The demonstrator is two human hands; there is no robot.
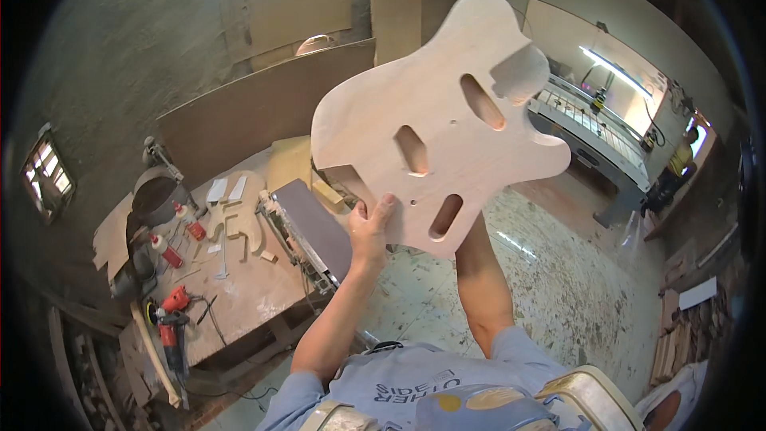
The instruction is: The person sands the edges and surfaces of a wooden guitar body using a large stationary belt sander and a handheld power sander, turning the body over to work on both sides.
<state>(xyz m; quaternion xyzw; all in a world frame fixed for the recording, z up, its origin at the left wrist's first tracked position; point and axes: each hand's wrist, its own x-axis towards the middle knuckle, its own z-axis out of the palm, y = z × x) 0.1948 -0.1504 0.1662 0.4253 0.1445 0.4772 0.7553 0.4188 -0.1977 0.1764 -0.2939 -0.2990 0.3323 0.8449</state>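
Observation:
A pale, unfinished wooden guitar body is held up in front of me, tilted, its face toward me. Several pockets are cut through or into it: slim rounded slots, an angular one in the middle and a recess by the horns. My left hand grips its lower left edge, thumb on the face and fingers behind. My right forearm reaches up behind the lower right edge; that hand and its fingers are hidden by the wood. Close to my left arm stands a belt sander with a dark flat belt.
On the workbench at left lie a guitar-shaped template, red-and-white glue bottles and a red power tool. A gantry machine stands far right, near another person. Wood pieces are stacked at right.

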